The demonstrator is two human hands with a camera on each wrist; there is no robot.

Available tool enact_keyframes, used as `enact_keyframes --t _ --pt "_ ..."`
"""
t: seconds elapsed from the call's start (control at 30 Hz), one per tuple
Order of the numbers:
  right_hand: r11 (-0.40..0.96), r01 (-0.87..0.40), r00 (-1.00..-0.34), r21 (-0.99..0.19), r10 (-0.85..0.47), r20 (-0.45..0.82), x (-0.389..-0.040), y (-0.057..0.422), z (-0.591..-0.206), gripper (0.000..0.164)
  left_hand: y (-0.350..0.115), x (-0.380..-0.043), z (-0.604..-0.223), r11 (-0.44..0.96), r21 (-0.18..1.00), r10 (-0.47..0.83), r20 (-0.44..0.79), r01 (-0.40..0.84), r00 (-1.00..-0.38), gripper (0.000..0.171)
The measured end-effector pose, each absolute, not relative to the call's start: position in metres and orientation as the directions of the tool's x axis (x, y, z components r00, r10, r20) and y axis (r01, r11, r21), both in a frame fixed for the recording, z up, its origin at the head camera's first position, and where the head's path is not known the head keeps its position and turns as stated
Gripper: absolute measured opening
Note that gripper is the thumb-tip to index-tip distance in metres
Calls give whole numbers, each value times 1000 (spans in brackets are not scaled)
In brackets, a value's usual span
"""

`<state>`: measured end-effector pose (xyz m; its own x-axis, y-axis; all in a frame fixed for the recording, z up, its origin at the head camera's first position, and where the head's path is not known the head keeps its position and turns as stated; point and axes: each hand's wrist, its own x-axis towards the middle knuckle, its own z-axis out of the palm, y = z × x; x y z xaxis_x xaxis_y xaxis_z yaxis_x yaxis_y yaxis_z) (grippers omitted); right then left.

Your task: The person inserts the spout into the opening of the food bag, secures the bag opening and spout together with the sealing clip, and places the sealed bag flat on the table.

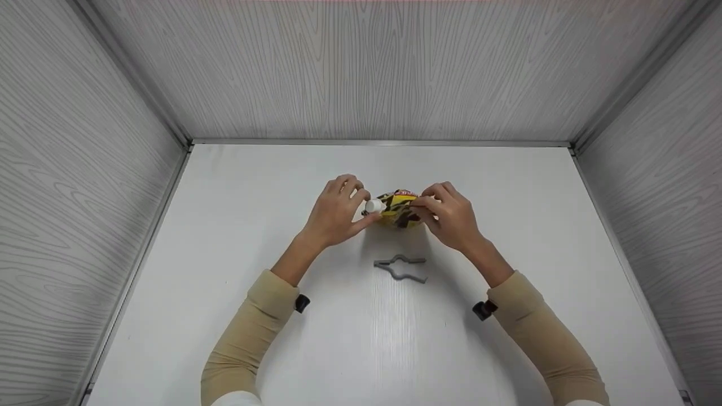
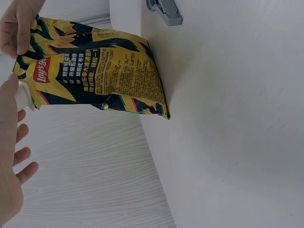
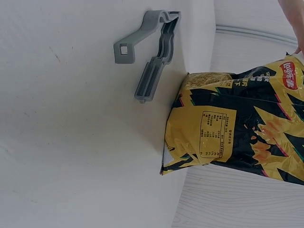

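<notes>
The bag (image 1: 397, 213) stands upright on the table (image 1: 361, 349). The white cap (image 1: 374, 206) seems set at the bag's top left corner, pinched by the left hand (image 1: 334, 213); the right hand (image 1: 451, 219) pinches the bag's top right edge. The clip (image 1: 399, 276), spread this side of the bag, seems yet unfitted. One bag, one cap, one clip, two hands.

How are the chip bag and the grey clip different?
The chip bag is yellow and dark with printing; the grey clip is plain. The bag is bigger than the clip. The bag stands up, its top pinched by the right hand, while the clip lies open and untouched. Both are on the white table.
</notes>
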<state>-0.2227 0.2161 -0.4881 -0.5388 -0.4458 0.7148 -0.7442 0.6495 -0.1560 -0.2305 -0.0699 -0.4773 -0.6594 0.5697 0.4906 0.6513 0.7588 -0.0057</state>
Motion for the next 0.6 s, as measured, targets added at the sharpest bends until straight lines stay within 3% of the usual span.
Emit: enact_keyframes --t 0.6 --pt "670 -731 -548 -130 -463 697 -227 222 -481 12 -84 -222 -487 764 60 548 467 643 -694 48"
